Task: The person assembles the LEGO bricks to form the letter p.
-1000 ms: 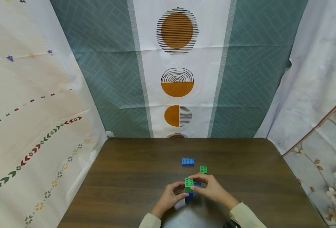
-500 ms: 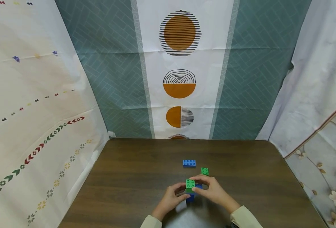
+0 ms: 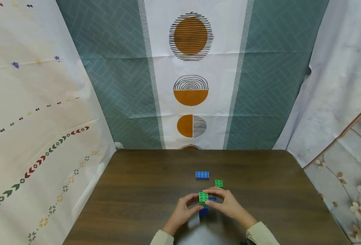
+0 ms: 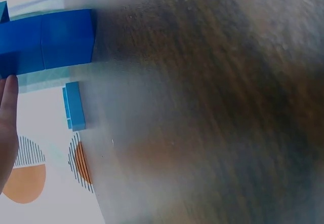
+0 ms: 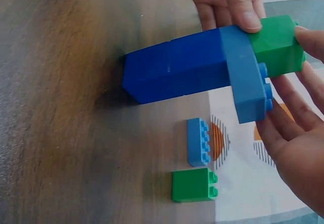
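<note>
A tower of dark blue building blocks (image 5: 174, 67) stands upright on the table. Across its top lies a lighter blue block (image 5: 245, 82) that juts out to one side. On that sits a green block (image 3: 203, 197) with its studs facing up. My right hand (image 3: 228, 204) pinches the green block between thumb and fingers, with other fingers near the lighter blue block's overhang. From the other side my left hand (image 3: 183, 211) holds the top of the tower, its thumb where the green and lighter blue blocks meet. The left wrist view shows dark blue blocks (image 4: 66, 39) and one fingertip.
Behind the tower a loose blue block (image 3: 202, 175) and a loose green block (image 3: 218, 183) lie on the brown wooden table (image 3: 131, 190). Patterned cloths hang at the back (image 3: 122, 102) and both sides.
Both hands stay at the top of the tower with almost no movement. The head view shifts slightly; the blocks keep their places.
</note>
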`<state>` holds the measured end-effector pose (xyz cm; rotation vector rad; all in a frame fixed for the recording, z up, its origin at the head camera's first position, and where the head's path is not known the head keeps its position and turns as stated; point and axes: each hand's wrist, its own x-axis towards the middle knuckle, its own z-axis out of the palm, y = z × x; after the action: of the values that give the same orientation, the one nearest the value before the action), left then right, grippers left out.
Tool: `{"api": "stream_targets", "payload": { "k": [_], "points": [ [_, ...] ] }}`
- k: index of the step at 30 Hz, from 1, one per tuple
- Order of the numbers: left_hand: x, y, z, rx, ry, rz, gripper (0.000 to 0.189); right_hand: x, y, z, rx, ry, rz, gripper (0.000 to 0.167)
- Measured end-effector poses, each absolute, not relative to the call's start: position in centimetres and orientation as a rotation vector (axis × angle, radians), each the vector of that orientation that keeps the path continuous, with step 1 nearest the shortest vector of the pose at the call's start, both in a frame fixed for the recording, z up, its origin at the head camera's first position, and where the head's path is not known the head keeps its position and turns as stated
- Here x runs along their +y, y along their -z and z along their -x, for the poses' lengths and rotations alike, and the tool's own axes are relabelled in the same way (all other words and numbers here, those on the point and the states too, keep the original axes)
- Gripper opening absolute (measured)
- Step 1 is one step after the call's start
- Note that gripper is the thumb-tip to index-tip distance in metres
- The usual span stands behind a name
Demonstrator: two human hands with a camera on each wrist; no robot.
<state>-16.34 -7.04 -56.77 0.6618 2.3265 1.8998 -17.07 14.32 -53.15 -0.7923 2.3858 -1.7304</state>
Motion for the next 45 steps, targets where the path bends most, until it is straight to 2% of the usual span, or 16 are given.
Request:
{"api": "stream_targets", "payload": {
  "k": [7,18,28,38,45],
  "points": [
    [-7.0,56.8,16.5,2.344,-1.897,-0.683,0.032,14.7,52.9,17.7,2.340,1.698,0.846,0.033],
    [-6.9,57.4,16.4,2.307,-1.950,-0.676,0.031,16.5,52.4,19.6,2.483,1.872,0.747,0.025],
    [-6.9,57.1,16.4,2.320,-1.922,-0.637,0.031,18.5,53.7,22.0,2.628,1.880,0.627,0.033],
    [-7.1,57.7,16.6,2.313,-1.984,-0.801,0.033,19.0,55.5,23.1,2.613,1.824,0.409,0.039],
    [-7.0,57.4,16.5,2.294,-1.966,-0.695,0.033,19.4,56.7,24.0,2.565,1.764,0.326,0.044]
  ]
}}
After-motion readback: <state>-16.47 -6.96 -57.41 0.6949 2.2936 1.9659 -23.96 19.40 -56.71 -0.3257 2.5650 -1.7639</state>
